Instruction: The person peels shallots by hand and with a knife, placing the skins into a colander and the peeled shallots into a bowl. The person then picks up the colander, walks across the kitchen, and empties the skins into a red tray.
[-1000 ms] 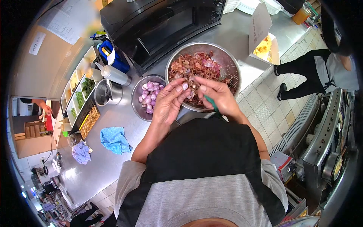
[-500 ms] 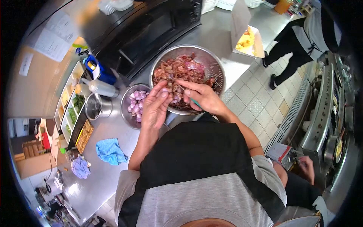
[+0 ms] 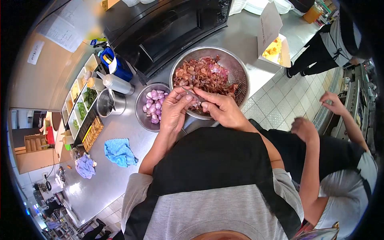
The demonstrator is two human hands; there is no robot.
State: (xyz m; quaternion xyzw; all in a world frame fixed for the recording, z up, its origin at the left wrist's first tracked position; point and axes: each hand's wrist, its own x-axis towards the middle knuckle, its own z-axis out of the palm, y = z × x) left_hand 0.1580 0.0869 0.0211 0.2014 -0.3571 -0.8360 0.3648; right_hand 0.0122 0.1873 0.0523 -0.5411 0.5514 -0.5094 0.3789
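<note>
Over the near edge of the perforated steel colander (image 3: 245,72), both my hands work close together. My left hand (image 3: 173,110) is closed in a pinch on a shallot that its fingers mostly hide. In my right hand (image 3: 225,109) is a small paring knife (image 3: 192,94), its blade pointing toward the left fingertips and its handle covered by my palm. Reddish-brown shallot skins (image 3: 204,76) fill much of the colander. Beside my left wrist stands a steel bowl (image 3: 141,116) of peeled purple shallots (image 3: 154,105).
A black oven (image 3: 168,32) stands behind the colander. To the left are squeeze bottles (image 3: 118,84), a steel pot (image 3: 120,105), a garnish tray (image 3: 82,110) and a blue cloth (image 3: 120,152). An open box (image 3: 285,52) sits at right. A co-worker's arms (image 3: 310,160) are close on my right.
The co-worker at right has come nearer, with both arms now raised into view. The view has shifted slightly, and the knife blade now lies across at my left fingertips.
</note>
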